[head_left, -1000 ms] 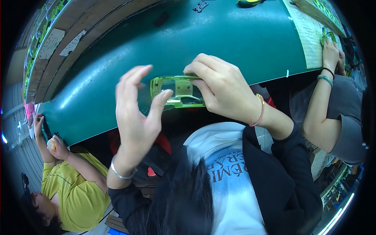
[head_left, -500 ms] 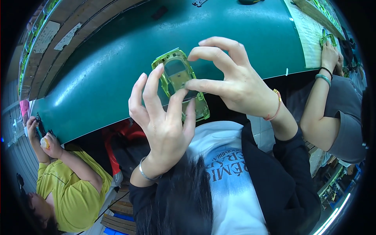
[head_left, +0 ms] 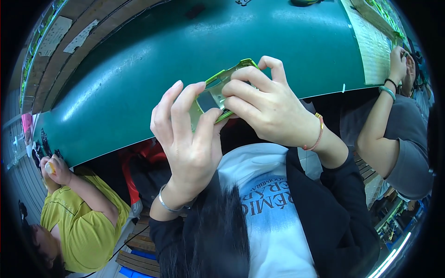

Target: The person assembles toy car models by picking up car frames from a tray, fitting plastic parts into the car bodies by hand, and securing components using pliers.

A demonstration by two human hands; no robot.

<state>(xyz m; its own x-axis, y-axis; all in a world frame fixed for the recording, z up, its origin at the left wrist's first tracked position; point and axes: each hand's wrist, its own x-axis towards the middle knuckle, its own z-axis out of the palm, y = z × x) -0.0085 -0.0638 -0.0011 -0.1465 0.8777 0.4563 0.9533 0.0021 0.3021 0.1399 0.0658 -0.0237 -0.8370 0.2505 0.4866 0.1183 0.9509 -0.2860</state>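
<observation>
A lime-green toy car body shell [head_left: 215, 96], hollow and with clear windows, is held up over the near edge of the table. My left hand [head_left: 187, 132] grips its left end, with the thumb along the lower side and fingers at the upper rim. From the right, my right hand [head_left: 264, 97] is closed around the other end, its fingers curled over the shell and hiding much of it. The shell is tilted, its long side slanting up to the right. What the right fingertips touch inside is hidden.
The teal tabletop [head_left: 153, 83] spreads beyond my hands. Wooden boards [head_left: 88, 51] with paper labels stand at left, and a pale sheet [head_left: 371, 51] lies at right. A person in a yellow shirt [head_left: 88, 227] works at left, another in a grey sleeve [head_left: 415, 148] at right.
The car shell has turned from nearly upright, its hollow side facing me, to a slant up to the right. My right hand has shifted from fingers spread to wrapped over its right end.
</observation>
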